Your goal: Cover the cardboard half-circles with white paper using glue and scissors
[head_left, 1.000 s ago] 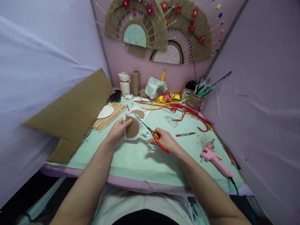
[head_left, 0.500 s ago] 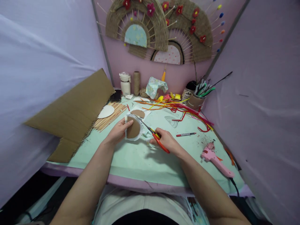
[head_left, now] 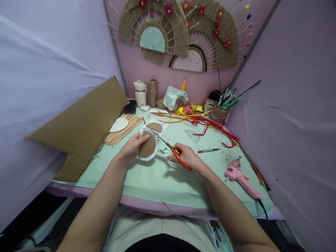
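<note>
No writing can be read on anything here. Nearest on the table [head_left: 147, 182], the left hand [head_left: 131, 148] grips one brown cardboard disc [head_left: 147, 147] backed by white fabric, thumb pressed on its face, held just above the table. The right hand [head_left: 187, 157] is closed around the orange handles of one pair of scissors [head_left: 173, 151]; their long axis runs from the hand up and to the left, the blade tips pointing at the disc's upper right edge. To the right lie one red pen [head_left: 208, 151] and one pink glue gun [head_left: 240, 178]. Farther back sit a bundle of wooden sticks [head_left: 123, 130], a second brown cardboard piece [head_left: 154, 126], a tangle of red and yellow strips [head_left: 199, 120] and one cup of pens [head_left: 219, 112].
</note>
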A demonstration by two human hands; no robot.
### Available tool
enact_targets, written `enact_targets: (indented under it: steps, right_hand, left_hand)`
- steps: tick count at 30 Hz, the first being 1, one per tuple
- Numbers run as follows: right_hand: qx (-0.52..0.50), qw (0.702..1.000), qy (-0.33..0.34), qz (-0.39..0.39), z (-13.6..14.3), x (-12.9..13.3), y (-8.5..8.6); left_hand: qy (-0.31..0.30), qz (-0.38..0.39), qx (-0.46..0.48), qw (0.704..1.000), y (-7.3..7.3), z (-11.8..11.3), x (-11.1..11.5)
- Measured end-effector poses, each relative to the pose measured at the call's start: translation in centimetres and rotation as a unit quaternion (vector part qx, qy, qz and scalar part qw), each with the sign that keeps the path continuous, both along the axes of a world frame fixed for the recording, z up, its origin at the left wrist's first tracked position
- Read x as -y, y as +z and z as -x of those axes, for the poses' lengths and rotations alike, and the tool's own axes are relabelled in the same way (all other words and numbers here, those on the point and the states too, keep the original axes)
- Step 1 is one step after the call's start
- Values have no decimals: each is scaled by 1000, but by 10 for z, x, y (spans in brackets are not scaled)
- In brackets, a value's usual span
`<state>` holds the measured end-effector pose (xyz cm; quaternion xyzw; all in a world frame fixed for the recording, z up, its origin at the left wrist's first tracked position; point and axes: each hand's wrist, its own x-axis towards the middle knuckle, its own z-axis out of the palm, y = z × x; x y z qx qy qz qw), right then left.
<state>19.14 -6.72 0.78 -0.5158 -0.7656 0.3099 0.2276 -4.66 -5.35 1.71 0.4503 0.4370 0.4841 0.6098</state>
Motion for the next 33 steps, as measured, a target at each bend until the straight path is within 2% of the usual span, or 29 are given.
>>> enact_targets:
  steps: [7, 18, 23, 28, 33]
  right_hand:
    - [17, 1000, 2, -3, 0, 1, 2]
    - [3, 1000, -2, -1, -1, -2, -2]
    - [0, 1000, -5, 1, -4, -5, -3]
    - [11, 1000, 9, 3, -6, -3, -1]
    - [32, 999, 10, 4, -5, -1, 4]
  left_hand:
    - [-21, 6, -4, 1000, 1, -1, 1]
    - [-21, 12, -22, 999, 3, -1, 2]
    - [-2, 10, -26, 1000, 1, 0, 1]
    - [9, 19, -18, 1000, -2, 0, -1]
    - [-13, 32, -38, 999, -2, 0, 0]
